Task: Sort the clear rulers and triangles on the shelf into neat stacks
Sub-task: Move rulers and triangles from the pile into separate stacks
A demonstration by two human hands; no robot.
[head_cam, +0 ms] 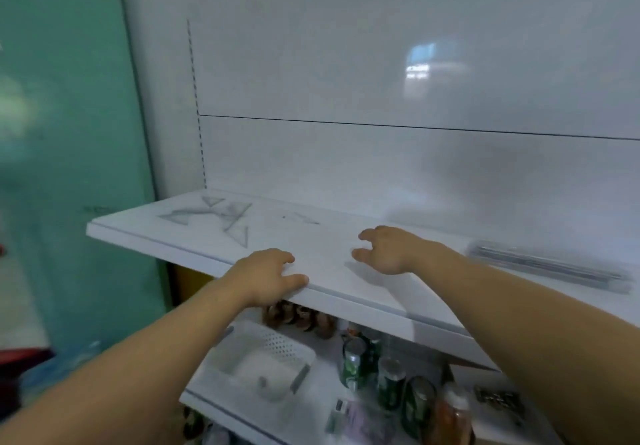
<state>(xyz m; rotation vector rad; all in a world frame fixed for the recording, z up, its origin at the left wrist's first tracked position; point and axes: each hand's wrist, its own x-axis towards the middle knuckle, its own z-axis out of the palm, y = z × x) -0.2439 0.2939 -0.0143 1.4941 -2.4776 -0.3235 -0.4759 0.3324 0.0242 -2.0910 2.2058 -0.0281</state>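
Several clear triangles (221,217) lie scattered flat on the left part of the white shelf (145,236), and one more clear triangle (306,218) lies apart near the middle back. A stack of clear rulers (547,266) sits at the shelf's right end. My left hand (268,276) rests on the shelf's front edge, fingers curled, holding nothing. Over the middle of the shelf hovers my right hand (388,250), fingers spread and empty. The picture is blurred.
Below the shelf, a lower shelf carries a white perforated basket (266,358), green cans (363,358), a bottle (450,413) and small packets. A white back panel (381,81) rises behind the shelf. A teal wall (69,133) stands at the left.
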